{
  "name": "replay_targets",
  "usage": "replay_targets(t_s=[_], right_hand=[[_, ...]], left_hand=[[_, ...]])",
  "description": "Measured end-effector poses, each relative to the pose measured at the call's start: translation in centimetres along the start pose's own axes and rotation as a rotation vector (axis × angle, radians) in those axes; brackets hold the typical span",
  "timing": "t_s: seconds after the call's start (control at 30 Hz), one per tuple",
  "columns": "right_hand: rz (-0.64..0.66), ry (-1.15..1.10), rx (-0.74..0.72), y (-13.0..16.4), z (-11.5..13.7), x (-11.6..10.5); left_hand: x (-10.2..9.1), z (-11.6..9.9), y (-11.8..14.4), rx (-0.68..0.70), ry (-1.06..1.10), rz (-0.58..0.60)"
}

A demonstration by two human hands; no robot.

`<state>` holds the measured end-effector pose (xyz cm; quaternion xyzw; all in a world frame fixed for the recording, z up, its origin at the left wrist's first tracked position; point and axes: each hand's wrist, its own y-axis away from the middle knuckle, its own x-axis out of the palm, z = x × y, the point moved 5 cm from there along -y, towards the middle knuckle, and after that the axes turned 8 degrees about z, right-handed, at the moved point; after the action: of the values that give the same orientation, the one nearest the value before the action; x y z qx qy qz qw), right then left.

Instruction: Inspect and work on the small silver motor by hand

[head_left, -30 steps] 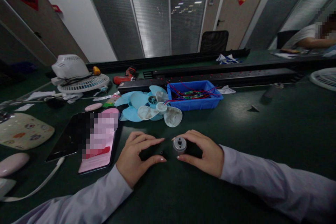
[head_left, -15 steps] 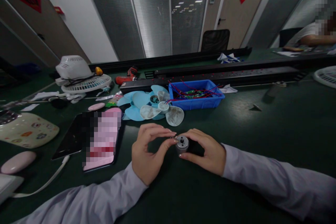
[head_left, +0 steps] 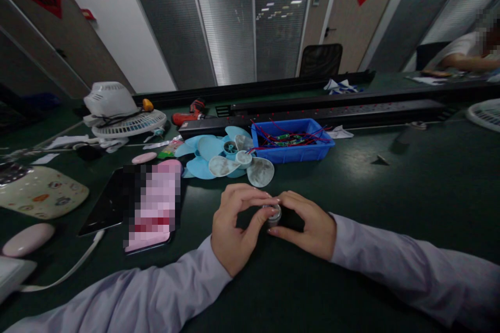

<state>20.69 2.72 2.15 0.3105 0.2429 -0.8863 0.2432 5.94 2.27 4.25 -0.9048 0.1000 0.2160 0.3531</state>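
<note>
Currently, head view:
motor (head_left: 274, 214): small silver cylinder, on the dark table (head_left: 390, 192) front of centre, between both hands
right hand (head_left: 308, 223): curled round the motor's right side, thumb and fingers gripping it
left hand (head_left: 234, 226): thumb and forefinger pinched together at the motor's top face; can't tell if they hold anything
behind: fan blades (head_left: 230, 158), blue bin (head_left: 291, 140) with red wires
left: phone (head_left: 152, 208) flat on table

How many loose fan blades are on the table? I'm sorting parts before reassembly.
2: a blue fan blade left of the blue bin, and a whitish fan blade overlapping it in front. More could be hidden beneath.
</note>
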Motion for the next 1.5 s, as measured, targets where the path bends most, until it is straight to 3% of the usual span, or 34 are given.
replay_targets(t_s=[0.13, 0.63, 0.9, 1.5], right_hand=[[0.013, -0.007, -0.005, 0.0, -0.2, 0.1], [-0.003, -0.040, -0.021, 0.0, 0.2, -0.1], [0.019, -0.056, -0.004, 0.0, -0.2, 0.1], [0.026, -0.049, 0.003, 0.0, 0.1, 0.0]], left_hand=[[0.0, -0.1, -0.1, -0.019, -0.028, 0.070], [0.0, -1.0, 0.4, 0.044, 0.013, 0.128], [-0.1, -0.5, 0.6, 0.015, 0.023, 0.056], [-0.4, -0.9, 0.5, 0.039, -0.069, 0.048]])
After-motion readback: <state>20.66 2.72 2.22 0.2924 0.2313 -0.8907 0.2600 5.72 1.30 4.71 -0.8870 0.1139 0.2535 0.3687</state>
